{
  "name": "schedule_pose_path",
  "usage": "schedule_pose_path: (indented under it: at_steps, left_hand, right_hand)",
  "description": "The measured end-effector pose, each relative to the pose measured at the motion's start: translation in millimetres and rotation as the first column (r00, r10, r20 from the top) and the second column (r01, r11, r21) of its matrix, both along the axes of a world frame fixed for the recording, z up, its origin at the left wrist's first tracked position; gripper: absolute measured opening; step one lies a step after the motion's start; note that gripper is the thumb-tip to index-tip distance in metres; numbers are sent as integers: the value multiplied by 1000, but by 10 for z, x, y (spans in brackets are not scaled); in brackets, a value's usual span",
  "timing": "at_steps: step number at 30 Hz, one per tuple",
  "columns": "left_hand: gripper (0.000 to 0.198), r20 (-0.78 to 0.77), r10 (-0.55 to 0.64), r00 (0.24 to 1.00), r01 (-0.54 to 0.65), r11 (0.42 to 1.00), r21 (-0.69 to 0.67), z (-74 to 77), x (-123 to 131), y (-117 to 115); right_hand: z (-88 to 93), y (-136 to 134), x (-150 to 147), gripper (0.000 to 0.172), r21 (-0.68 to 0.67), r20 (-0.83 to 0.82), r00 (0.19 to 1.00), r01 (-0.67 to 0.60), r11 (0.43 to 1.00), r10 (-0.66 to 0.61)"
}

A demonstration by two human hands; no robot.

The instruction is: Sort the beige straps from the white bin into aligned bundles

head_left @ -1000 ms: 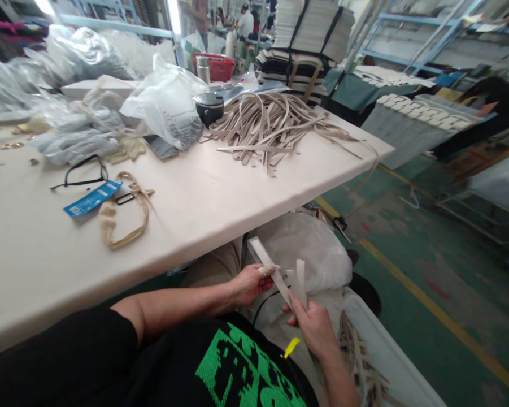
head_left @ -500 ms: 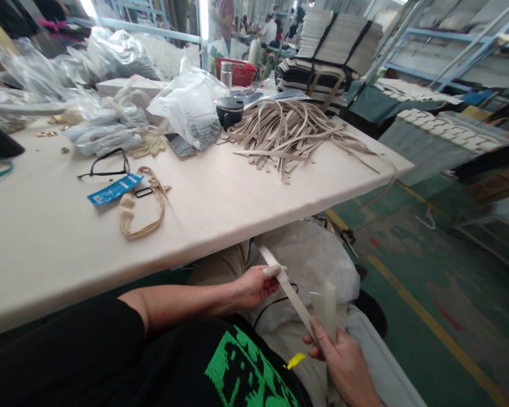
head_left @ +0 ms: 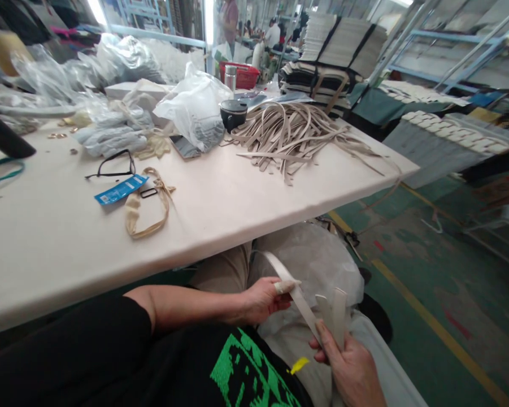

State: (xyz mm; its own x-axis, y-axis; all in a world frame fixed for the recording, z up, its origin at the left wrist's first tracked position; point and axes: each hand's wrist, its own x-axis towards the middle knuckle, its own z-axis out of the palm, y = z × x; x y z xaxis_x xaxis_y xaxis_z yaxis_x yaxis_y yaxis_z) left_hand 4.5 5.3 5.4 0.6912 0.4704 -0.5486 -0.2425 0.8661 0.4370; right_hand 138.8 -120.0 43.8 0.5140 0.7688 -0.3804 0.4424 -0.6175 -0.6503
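Below the table edge, both my hands hold one pale beige strap point(head_left: 299, 299). My left hand point(head_left: 265, 298) pinches it near its upper end, thumb on top. My right hand point(head_left: 349, 370) grips the lower part, where the strap folds and two short ends point(head_left: 334, 311) stick up between the fingers. On the white table point(head_left: 220, 209) lies a big pile of similar beige straps point(head_left: 296, 135) at the far right, and one looped strap point(head_left: 146, 212) lies nearer to me.
Clear plastic bags point(head_left: 195, 110), a black cup point(head_left: 233, 115), a phone point(head_left: 184, 147), black glasses point(head_left: 110, 165) and a blue tag point(head_left: 121, 189) sit on the table. A plastic bag point(head_left: 317, 260) lies under it. Stacked fabric bundles point(head_left: 334, 56) stand behind. Green floor with a yellow line point(head_left: 440, 328) is on the right.
My right hand slid down and right along the strap, away from my left hand, then eased back slightly. The view also shifted left, so the table objects appear further right.
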Motion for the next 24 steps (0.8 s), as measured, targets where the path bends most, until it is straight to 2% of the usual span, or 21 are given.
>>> schedule_pose_path:
  at_steps: [2, 4, 8, 10, 15, 17, 21, 24]
  left_hand:
    - [36, 52, -102, 993, 101, 995, 23, 12, 16, -84]
    - [37, 80, -144, 986, 140, 989, 56, 43, 34, -119]
    - [41, 32, -13, 999, 10, 996, 84, 88, 39, -6]
    - [44, 15, 9, 1000, -10, 997, 82, 77, 33, 16]
    - [39, 64, -131, 989, 125, 988, 92, 22, 46, -111]
    - [40, 69, -90, 994, 83, 991, 104, 12, 45, -69]
    - [46, -4, 87, 996, -86, 992, 91, -23, 21, 130]
    - [46, -8, 56, 998, -55, 994, 98, -77, 27, 99]
  right_hand:
    - [15, 49, -43, 60, 41, 23, 1000, -11, 999, 10]
    - [41, 82, -64, 59, 70, 23, 1000, -1, 998, 0]
    - [76, 4, 2, 62, 26, 31, 1000, -1, 1000, 0]
    - [74, -27, 14, 63, 9, 54, 999, -3, 1000, 2]
    - [79, 118, -106, 59, 72, 60, 998, -11, 997, 6]
    - [93, 152, -111, 60, 90, 33, 999, -1, 996, -2]
    - [93, 80, -59, 59, 51, 1, 1000, 6, 999, -6]
    - [54, 90, -122, 55, 57, 71, 997, 0, 998, -4]
